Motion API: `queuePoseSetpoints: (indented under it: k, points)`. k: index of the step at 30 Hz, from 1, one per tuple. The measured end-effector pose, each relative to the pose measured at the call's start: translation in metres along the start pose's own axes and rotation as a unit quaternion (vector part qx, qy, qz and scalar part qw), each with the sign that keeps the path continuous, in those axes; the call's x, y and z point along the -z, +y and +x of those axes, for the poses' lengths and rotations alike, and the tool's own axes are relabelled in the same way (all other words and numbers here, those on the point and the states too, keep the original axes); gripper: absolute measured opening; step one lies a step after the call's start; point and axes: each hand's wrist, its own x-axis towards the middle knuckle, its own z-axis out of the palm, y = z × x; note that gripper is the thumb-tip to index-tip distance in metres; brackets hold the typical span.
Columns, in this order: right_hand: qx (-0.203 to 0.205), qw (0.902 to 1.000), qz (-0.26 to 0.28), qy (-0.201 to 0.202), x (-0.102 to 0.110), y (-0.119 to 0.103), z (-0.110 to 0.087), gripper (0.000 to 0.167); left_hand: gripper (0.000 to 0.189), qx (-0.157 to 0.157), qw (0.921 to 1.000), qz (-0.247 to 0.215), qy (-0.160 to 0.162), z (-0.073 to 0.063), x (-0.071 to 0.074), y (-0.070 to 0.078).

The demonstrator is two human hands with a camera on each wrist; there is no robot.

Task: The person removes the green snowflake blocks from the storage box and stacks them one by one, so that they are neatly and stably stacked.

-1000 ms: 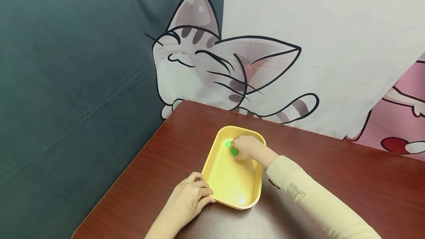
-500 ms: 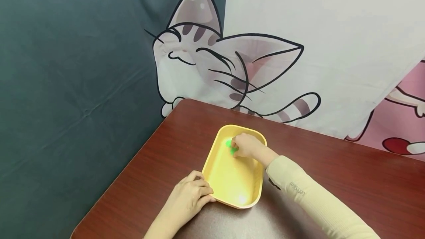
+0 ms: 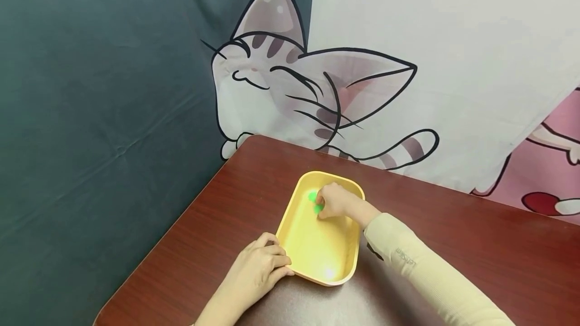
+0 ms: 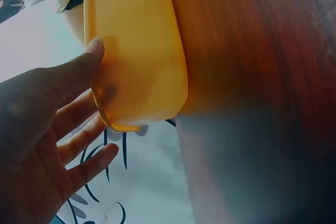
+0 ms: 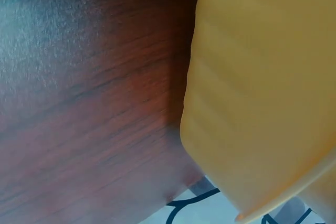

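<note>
A yellow rectangular tray (image 3: 317, 245) with raised walls lies on the table. My left hand (image 3: 260, 264) grips its near left corner; in the left wrist view the thumb presses one side of the rim while the fingers lie across on the other. Inside the tray, towards its far end, my right hand (image 3: 336, 200) has its fingers curled on a small bright green thing (image 3: 318, 208). Green shows both beside and below the fingertips, and the hand hides the rest, so I cannot tell its kind. In the right wrist view the tray's outer wall (image 5: 262, 77) fills the right side.
The dark red-brown wooden table (image 3: 217, 220) runs to a corner at the back left. Behind it hangs a pale cloth (image 3: 453, 39) with a cartoon cat, meeting a dark grey-green cloth (image 3: 109, 94) on the left.
The right fingers shift slightly over the green thing, and a little less green shows below them than a second ago. The left hand and the tray stay put.
</note>
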Motion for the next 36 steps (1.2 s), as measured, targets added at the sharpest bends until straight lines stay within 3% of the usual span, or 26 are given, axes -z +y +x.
queuePoseSetpoints:
  k: [6, 13, 20, 28, 32, 36]
  points:
    - [-0.004, 0.9999, 0.010, -0.009, 0.001, 0.002, -0.001, 0.027, 0.012, -0.005, 1.0000, 0.004, -0.005, 0.001, 0.001, 0.000]
    - [0.014, 0.9999, -0.007, 0.001, -0.001, 0.009, -0.001, 0.019, 0.011, -0.006, 0.9999, -0.004, -0.015, 0.007, 0.001, 0.001]
    - [0.050, 0.9958, -0.074, 0.020, 0.000, 0.005, -0.004, 0.018, 0.011, -0.008, 0.9997, -0.008, -0.021, 0.007, 0.000, -0.001]
    - [0.055, 0.9853, -0.158, 0.033, -0.001, 0.004, -0.009, 0.019, 0.011, -0.024, 0.9996, -0.012, -0.008, 0.009, -0.002, -0.001]
    - [0.063, 0.9901, -0.114, 0.054, 0.003, 0.005, -0.011, 0.016, 0.011, -0.028, 0.9995, -0.016, -0.005, 0.009, -0.001, -0.001]
    - [0.078, 0.9915, -0.039, 0.096, 0.010, 0.007, -0.016, 0.025, 0.010, -0.030, 0.9994, -0.019, 0.002, 0.007, -0.001, -0.003]
